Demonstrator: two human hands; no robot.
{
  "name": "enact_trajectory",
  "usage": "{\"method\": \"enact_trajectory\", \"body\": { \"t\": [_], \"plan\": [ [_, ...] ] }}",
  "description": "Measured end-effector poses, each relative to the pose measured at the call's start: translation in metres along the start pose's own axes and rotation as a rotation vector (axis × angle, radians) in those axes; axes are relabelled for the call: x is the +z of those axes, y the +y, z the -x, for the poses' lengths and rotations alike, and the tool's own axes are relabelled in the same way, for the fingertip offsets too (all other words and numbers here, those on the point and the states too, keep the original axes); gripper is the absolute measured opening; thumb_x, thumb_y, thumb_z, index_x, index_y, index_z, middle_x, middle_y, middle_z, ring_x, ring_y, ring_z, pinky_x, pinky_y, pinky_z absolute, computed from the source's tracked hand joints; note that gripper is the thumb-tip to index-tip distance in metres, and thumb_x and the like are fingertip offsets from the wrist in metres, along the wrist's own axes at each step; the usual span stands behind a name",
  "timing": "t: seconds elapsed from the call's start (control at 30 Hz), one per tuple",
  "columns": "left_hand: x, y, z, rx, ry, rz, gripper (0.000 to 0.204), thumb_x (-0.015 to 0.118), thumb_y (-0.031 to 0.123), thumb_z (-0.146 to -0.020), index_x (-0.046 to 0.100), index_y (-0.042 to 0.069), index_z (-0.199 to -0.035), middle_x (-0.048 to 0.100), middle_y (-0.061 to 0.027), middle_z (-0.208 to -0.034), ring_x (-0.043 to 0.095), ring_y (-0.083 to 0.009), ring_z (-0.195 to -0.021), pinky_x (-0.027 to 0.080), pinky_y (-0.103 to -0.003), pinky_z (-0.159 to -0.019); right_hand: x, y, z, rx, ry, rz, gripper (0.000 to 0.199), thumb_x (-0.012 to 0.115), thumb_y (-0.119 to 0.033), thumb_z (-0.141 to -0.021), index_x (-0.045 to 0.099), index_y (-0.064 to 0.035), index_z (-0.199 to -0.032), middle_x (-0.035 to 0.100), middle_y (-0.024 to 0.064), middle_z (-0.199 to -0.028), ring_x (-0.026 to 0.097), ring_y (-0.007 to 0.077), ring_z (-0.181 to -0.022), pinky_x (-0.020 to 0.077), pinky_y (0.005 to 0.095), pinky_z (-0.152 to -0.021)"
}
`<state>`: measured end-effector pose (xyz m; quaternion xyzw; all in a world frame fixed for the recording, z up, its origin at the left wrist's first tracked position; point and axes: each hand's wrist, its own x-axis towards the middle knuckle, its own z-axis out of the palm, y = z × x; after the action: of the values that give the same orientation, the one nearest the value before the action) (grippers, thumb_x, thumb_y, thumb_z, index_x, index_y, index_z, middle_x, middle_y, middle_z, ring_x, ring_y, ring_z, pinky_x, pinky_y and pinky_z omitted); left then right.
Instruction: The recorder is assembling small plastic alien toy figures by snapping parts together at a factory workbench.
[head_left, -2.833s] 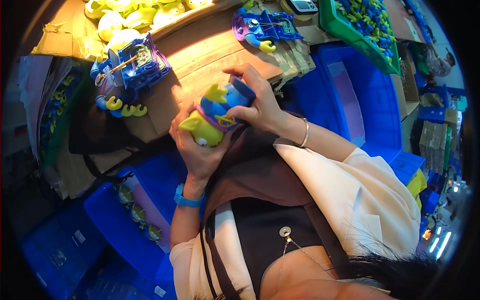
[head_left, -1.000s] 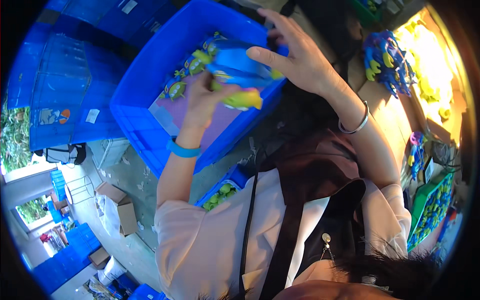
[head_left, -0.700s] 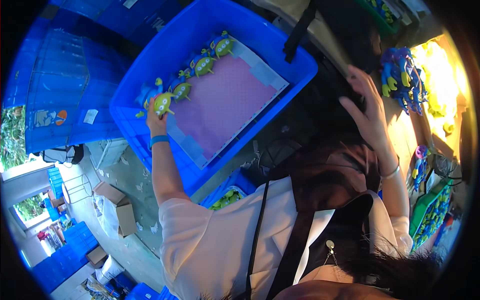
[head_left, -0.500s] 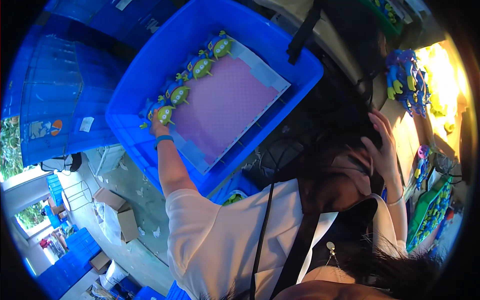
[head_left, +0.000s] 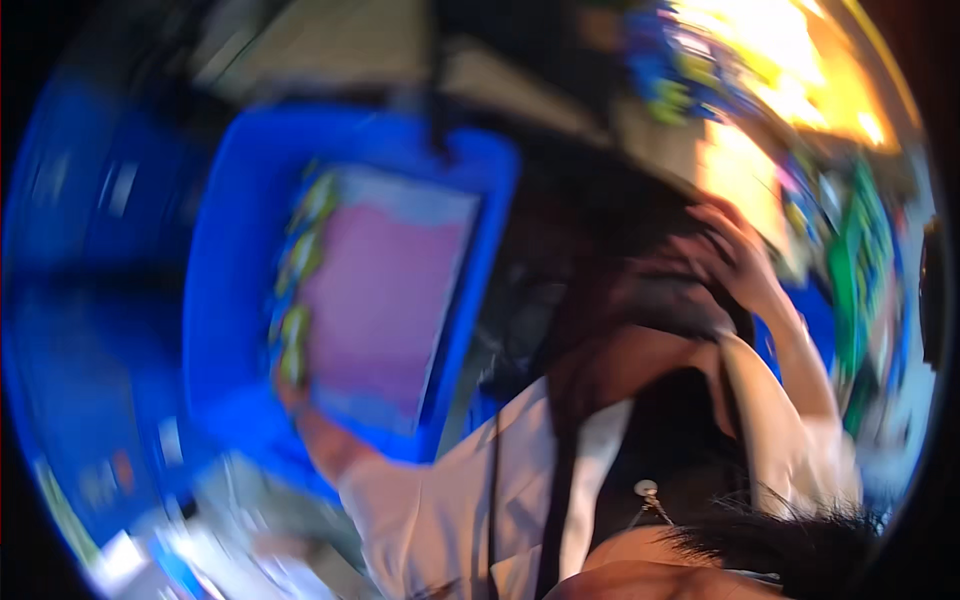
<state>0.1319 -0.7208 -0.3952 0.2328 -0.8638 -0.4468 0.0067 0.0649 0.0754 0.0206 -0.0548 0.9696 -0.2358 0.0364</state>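
Observation:
A blue plastic bin stands to the left, with a pink sheet with pale edges lying in it. Along the sheet's left side runs a row of several green-headed, blue-bodied toy figures. My left hand reaches into the bin and touches the nearest toy figure; motion smears its fingers, so its grip is unclear. My right hand is on the right, beside a dark, blurred shape and near the worktop's edge. Its fingers are stretched out, and nothing shows in them.
Stacked blue bins line the left side. At the upper right, a brightly lit worktop carries a cluster of blue and yellow-green toy parts. A green tray with more parts sits at the far right.
The whole view has swung and blurred: the bin appears lower, further left and more upright. My left hand stays at the nearest figure. My right hand appears slightly left of before, fingers still stretched.

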Motion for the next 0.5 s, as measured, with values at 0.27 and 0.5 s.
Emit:
{"method": "enact_trajectory", "body": {
  "t": [0.27, 0.5],
  "plan": [
    [-0.082, 0.112, 0.006, -0.203, -0.204, 0.212, 0.043, 0.070, 0.017, -0.083, 0.059, -0.001, -0.120, 0.064, -0.0196, -0.111, 0.062, -0.0276, -0.101, 0.051, -0.042, -0.088, -0.012, 0.047, 0.015, -0.056, 0.243, -0.055, 0.032, 0.073, -0.012, -0.081, 0.062, -0.0033, -0.110, 0.060, 0.0116, -0.114, 0.059, 0.0248, -0.106, 0.0504, 0.0346, -0.086],
    [0.103, 0.481, 0.025, 0.659, 0.602, 0.320, 0.026, 0.065, 0.011, -0.090, 0.063, -0.004, -0.112, 0.064, -0.0151, -0.109, 0.062, -0.0224, -0.096, 0.050, -0.033, -0.085, -0.054, 0.095, -0.052, -0.045, 0.662, -0.021, 0.061, 0.081, -0.025, -0.076, 0.053, -0.0061, -0.126, 0.057, 0.0155, -0.121, 0.059, 0.0260, -0.109, 0.0501, 0.0370, -0.089]
  ]
}}
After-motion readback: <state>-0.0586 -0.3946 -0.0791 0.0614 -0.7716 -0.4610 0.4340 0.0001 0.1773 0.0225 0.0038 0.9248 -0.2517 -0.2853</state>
